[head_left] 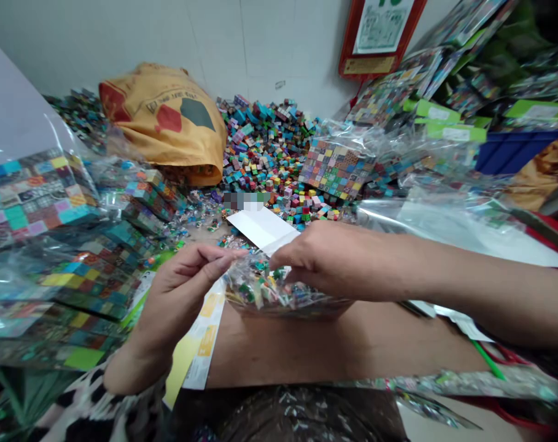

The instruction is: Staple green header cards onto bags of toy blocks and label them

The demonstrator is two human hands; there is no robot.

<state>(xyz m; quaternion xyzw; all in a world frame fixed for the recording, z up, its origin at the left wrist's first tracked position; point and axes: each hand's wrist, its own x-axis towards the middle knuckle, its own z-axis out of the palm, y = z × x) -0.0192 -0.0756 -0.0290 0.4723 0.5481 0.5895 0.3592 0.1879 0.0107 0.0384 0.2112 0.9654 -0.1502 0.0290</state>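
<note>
A clear plastic bag (255, 285) full of small colourful pieces rests on the brown tabletop in front of me. My left hand (193, 279) pinches the bag's upper left edge between thumb and fingertips. Over the bag's top, my right hand (322, 261) is closed with its fingers curled down on the film; motion blur softens its fingertips. Just behind the bag a white card (260, 224) lies slanted, its near end covered by film and my right hand. Partly under my left wrist is a yellow and white printed sheet (205, 334).
Loose small cubes (269, 147) are heaped along the wall. A yellow cloth sack (168, 123) sits on the heap. Clear-wrapped blocks of patterned cubes (39, 196) stack at left, another wrapped block (336, 166) behind. At right are a blue bin (513, 150) and a green stick (485, 359).
</note>
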